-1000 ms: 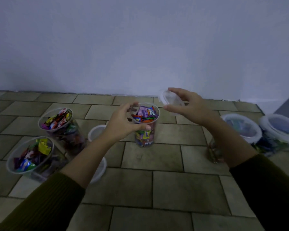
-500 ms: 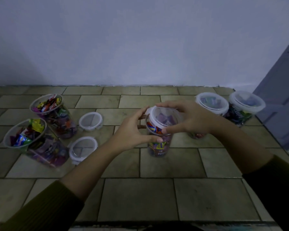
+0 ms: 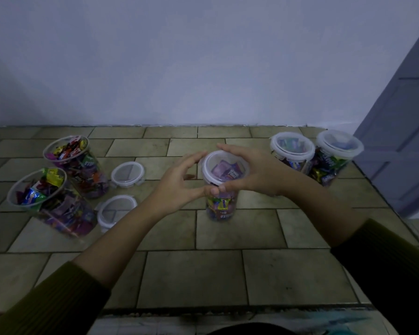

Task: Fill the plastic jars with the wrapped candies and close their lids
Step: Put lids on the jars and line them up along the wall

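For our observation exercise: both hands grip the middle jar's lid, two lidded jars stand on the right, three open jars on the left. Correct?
No: the head view shows two open jars on the left, the far open jar and the near open jar, not three. The rest stands: left hand and right hand grip the lid.

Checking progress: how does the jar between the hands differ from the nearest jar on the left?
The middle jar wears a lid; the near-left jar is open. The left hand and right hand grip the middle jar's lid; the near-left jar is untouched. Both are clear plastic, filled with wrapped candies.
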